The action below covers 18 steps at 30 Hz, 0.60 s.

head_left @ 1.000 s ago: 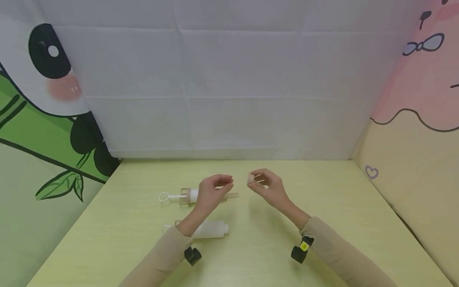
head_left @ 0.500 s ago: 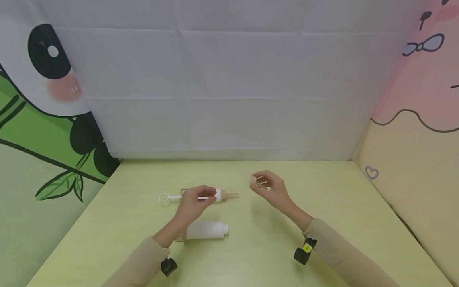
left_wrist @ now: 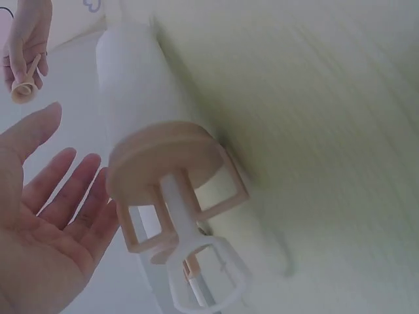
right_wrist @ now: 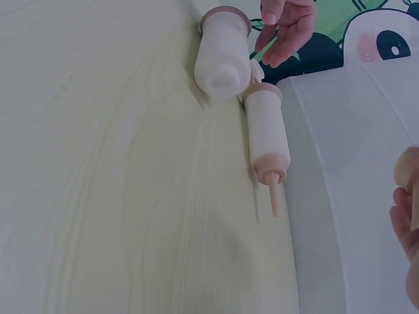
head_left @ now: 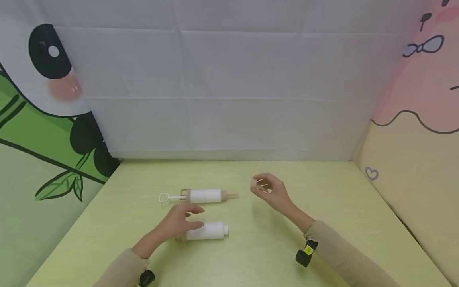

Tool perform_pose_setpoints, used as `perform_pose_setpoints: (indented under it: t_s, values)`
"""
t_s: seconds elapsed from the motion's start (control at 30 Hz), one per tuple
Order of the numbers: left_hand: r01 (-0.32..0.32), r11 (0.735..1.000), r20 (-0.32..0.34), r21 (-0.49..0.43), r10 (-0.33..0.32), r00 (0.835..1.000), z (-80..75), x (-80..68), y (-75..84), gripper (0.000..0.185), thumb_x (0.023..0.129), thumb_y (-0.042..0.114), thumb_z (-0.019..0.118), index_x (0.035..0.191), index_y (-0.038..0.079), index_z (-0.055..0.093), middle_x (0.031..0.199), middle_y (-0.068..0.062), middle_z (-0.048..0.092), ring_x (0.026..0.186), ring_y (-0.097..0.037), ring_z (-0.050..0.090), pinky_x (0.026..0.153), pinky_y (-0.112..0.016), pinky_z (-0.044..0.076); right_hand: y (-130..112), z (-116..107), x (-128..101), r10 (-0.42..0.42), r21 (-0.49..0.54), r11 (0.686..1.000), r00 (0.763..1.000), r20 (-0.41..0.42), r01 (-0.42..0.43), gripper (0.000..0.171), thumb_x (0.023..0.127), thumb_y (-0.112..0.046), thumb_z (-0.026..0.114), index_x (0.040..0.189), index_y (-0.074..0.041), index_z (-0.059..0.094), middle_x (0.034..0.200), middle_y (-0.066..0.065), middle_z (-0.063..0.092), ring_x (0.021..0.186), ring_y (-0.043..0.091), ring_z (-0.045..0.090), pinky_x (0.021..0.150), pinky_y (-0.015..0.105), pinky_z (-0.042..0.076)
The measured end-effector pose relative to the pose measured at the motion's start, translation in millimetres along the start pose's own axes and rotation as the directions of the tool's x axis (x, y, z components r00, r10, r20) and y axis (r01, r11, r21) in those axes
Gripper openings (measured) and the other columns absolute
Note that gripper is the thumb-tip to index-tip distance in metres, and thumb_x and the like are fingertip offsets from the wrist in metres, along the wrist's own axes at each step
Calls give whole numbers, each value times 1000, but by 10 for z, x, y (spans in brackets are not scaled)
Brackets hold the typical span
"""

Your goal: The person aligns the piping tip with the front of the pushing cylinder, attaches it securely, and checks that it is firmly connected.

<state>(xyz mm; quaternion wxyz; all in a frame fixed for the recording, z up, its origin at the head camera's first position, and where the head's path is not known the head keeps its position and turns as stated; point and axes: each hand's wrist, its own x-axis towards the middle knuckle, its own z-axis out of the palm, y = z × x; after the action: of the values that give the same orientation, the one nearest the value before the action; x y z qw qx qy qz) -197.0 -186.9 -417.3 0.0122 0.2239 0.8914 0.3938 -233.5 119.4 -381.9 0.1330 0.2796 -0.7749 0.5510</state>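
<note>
My left hand point(head_left: 175, 221) hovers above the rear end of the nearer syringe-like press point(head_left: 211, 231), thumb and fingers spread apart. In the left wrist view that press point(left_wrist: 141, 85) has a white barrel, a beige end cap with side loops, and a white plunger ring. The hand stands beside it without gripping it. My right hand point(head_left: 275, 192) pinches a beige nozzle cap point(head_left: 253, 183) above the table; the left wrist view shows its round rim and thin stem. A second press point(head_left: 205, 195) lies farther back, its beige nozzle point(right_wrist: 273, 196) pointing right.
Both presses lie side by side on a pale yellow-green tabletop point(head_left: 344, 247). A white cloth wall point(head_left: 229, 119) closes off the back. Cartoon-printed panels stand on the left point(head_left: 53, 155) and right point(head_left: 405, 171).
My left hand has moved left and nearer to me, from beside the right hand, past the far press, to the nearer one; its fingers have spread. The right hand has shifted slightly, still holding the nozzle cap.
</note>
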Motion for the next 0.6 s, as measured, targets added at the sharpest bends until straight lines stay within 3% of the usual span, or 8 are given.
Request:
perform_pose_setpoints:
  t_s: [0.1, 0.27, 0.37, 0.6]
  values:
    - [-23, 999, 61, 29, 21, 998, -30, -56, -82, 39, 75, 22, 74, 105, -1, 64, 105, -12, 64, 98, -32, 57, 81, -48, 47, 11, 3, -10, 7, -3, 1000, 1000, 6, -7, 28, 78, 3, 67, 104, 7, 59, 96, 20, 61, 86, 32, 59, 73, 34, 52]
    - [-45, 996, 76, 81, 38, 996, -41, -108, -183, 44, 72, 29, 76, 104, 1, 65, 103, -8, 64, 96, -31, 58, 79, -45, 48, 19, 6, -23, 20, -6, 1000, 1000, 14, -20, 28, 78, 2, 67, 104, 7, 59, 97, 20, 61, 87, 32, 59, 75, 39, 51]
    - [-25, 996, 83, 84, 18, 996, -42, -128, -221, 45, 70, 30, 77, 104, 2, 65, 103, -7, 64, 97, -31, 58, 78, -41, 50, 24, 5, -30, 23, -9, 1000, 1000, 20, -23, 28, 79, 1, 67, 105, 7, 58, 97, 20, 61, 87, 33, 59, 75, 40, 51]
    - [-26, 993, 135, 113, 10, 991, -31, -142, -290, 49, 68, 32, 78, 106, 4, 64, 105, -7, 63, 98, -27, 57, 78, -33, 48, 39, 3, -46, 29, -8, 1000, 999, 32, -28, 29, 79, 1, 67, 106, 8, 58, 97, 20, 60, 87, 35, 59, 75, 36, 51]
